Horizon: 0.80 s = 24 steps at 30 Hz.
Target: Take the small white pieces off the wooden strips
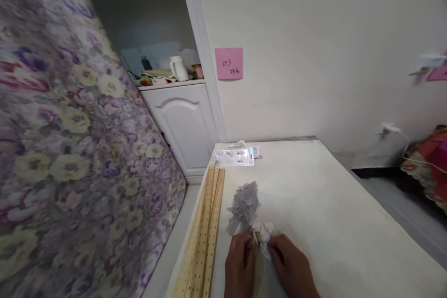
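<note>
Near the front of the white table, my left hand is closed, its fingertips at the left edge of a small bunch of white pieces with cord-like loops. From the other side, my right hand pinches the bunch at its right edge. What exactly the bunch is, I cannot make out. Just beyond my left hand lies a pile of small grey translucent bags with shiny metal bits in them.
Long pale wooden strips with rows of holes lie along the table's left side. A clear blister pack lies at the far left corner. A flowered curtain hangs to the left; a wall stands behind.
</note>
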{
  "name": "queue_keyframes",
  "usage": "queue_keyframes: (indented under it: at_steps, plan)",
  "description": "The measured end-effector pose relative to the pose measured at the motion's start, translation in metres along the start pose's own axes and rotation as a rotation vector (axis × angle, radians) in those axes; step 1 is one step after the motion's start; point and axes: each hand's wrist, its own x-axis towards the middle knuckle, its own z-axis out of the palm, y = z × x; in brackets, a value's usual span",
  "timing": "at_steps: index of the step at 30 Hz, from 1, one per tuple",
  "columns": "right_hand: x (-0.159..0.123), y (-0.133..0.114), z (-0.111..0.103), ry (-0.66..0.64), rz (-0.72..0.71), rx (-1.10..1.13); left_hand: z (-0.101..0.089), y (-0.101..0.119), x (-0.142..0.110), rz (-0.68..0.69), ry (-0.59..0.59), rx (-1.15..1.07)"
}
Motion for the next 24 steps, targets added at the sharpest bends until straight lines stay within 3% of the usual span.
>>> queue_keyframes:
  at_steps: [14,20,24]
  plan:
    - [0.008,0.009,-0.003,0.04,0.086,0.336,-0.002,-0.002,0.001,0.039,0.087,0.015]
    - [0.006,0.009,-0.008,0.024,0.097,0.391,-0.001,-0.015,-0.01,0.045,0.216,0.244]
    - [0.005,0.01,-0.01,0.031,0.085,0.405,0.003,-0.021,-0.02,-0.004,0.203,0.385]
